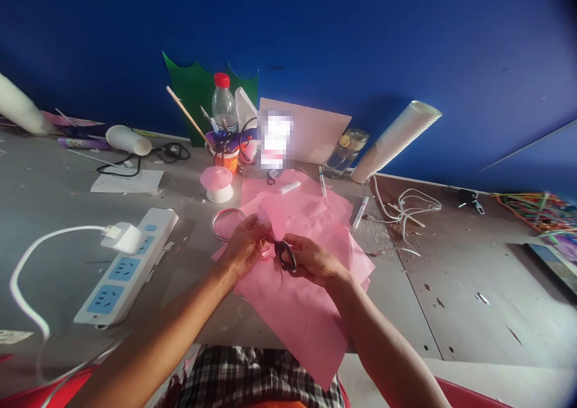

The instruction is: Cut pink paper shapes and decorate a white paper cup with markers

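Between the fingers of my left hand [246, 244] is a small piece of pink paper [273, 211], held up above the table. My right hand [311, 259] is closed round the dark handles of a pair of scissors [285, 258]; the blades are mostly hidden behind the paper and fingers. Beneath both hands lies a heap of pink paper sheets [297, 318], one corner hanging over the table's front edge. A clear ring, like a tape roll [220, 224], rests just left of my left hand. Beyond the hands, a white marker [289, 187] lies on the paper.
A power strip [126, 270] with a plugged-in charger [122, 238] lies at left. Behind stand a paper cup with a pink top [217, 185], a red-capped bottle [224, 104], a lit phone [276, 137], a water bottle [346, 154] and a leaning stack of paper cups [396, 140].
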`<action>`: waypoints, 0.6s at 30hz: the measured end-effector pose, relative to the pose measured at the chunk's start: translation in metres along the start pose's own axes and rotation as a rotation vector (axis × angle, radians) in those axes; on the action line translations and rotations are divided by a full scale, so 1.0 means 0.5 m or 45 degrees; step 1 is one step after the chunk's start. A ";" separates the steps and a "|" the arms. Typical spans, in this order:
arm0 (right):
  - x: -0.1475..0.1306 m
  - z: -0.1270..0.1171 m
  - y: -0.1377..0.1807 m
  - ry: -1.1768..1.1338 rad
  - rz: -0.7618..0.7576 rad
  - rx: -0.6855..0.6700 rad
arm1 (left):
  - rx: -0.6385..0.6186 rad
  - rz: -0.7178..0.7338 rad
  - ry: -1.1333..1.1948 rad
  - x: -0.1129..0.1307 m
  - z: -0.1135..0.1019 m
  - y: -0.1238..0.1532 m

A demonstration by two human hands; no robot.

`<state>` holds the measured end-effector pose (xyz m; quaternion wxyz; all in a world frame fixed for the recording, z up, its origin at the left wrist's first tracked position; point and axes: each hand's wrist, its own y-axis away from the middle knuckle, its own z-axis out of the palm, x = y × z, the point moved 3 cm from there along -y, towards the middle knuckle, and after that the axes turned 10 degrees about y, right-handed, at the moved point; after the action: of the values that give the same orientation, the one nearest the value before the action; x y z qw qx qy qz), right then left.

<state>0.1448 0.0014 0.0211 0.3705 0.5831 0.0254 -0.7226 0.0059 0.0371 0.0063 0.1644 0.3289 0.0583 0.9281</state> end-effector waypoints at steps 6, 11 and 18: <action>-0.017 -0.028 0.007 -0.097 -0.210 0.078 | 0.131 0.016 0.011 0.012 -0.003 0.003; -0.030 -0.047 0.013 0.072 -0.327 0.235 | 0.234 0.070 -0.028 0.020 -0.006 0.003; -0.031 -0.039 0.018 0.343 -0.334 0.240 | 0.284 0.248 -0.190 0.040 -0.009 0.000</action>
<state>0.1668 0.0118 0.0315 0.2104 0.6981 0.0828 -0.6794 -0.0113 0.0441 0.0147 0.0400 0.4174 0.1166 0.9003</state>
